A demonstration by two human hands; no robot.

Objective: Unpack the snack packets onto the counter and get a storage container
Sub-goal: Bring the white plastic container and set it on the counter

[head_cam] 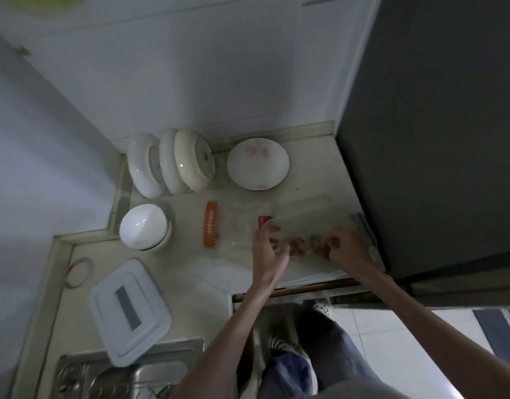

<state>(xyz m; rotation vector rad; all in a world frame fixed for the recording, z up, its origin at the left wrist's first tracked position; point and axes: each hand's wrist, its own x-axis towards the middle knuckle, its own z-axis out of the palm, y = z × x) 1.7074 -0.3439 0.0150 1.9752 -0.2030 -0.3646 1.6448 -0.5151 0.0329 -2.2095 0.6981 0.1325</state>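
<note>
Both hands [305,246] gripping, seemingly, clear container [302,220]

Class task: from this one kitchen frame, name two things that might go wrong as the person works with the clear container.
1. The white lid lies partly over the sink edge; a knock might tip it in.
2. Both hands, left hand and right hand, grip a clear container close to the orange packet and the flowered plate; a wide swing might sweep them along the counter. The frame is blurred, so the grip itself looks unclear.
</note>
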